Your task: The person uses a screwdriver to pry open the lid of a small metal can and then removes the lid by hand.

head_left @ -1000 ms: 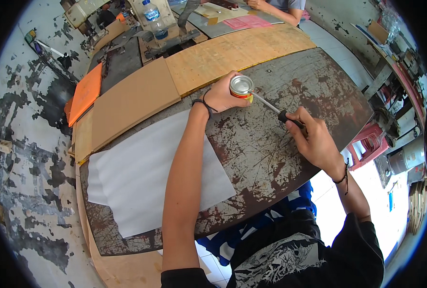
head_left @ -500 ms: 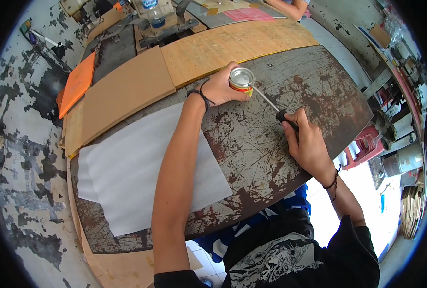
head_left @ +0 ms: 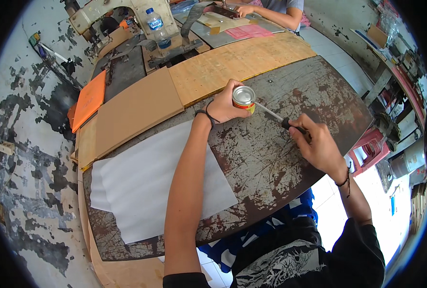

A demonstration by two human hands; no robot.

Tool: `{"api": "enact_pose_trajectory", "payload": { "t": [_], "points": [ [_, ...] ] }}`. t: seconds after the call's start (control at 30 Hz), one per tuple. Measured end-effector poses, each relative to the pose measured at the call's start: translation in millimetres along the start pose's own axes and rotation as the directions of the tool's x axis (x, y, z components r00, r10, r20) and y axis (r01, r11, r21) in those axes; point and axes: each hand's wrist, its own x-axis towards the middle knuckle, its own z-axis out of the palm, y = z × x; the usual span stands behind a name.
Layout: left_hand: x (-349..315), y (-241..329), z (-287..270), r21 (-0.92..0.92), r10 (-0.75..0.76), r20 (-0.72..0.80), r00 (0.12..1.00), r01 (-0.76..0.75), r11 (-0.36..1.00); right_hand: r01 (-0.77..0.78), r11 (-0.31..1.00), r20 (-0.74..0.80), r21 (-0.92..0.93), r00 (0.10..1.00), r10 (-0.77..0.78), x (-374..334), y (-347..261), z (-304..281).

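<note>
Head view, looking down: my left hand (head_left: 221, 104) wraps around a small round tin (head_left: 243, 98) with a silver lid and a red and yellow side, fingers clamped on it, holding it upright on the scratched, rusty metal tabletop (head_left: 280, 158), toward the far middle. My right hand (head_left: 319, 146) grips the black handle of a screwdriver (head_left: 278, 116), fingers closed around it, and the metal shaft reaches left to touch the tin's upper rim. Near and left of my left forearm lies a white sheet (head_left: 151, 182). Farther left sits a brown cardboard panel (head_left: 136, 108), with an orange folder (head_left: 89, 99) beyond it.
</note>
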Motion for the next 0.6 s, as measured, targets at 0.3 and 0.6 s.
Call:
{"api": "enact_pose_trajectory", "payload": {
  "t": [0.3,0.6],
  "points": [
    [1,8,8,0.012,-0.045,0.003,0.999,0.045,0.999,0.082,0.995,-0.138,-0.061,0.986,-0.09,-9,18,39],
    [1,0,4,0.0,0.045,-0.048,0.998,-0.045,0.999,0.071,0.995,-0.054,0.064,0.996,-0.068,-5,21,27]
  ]
}}
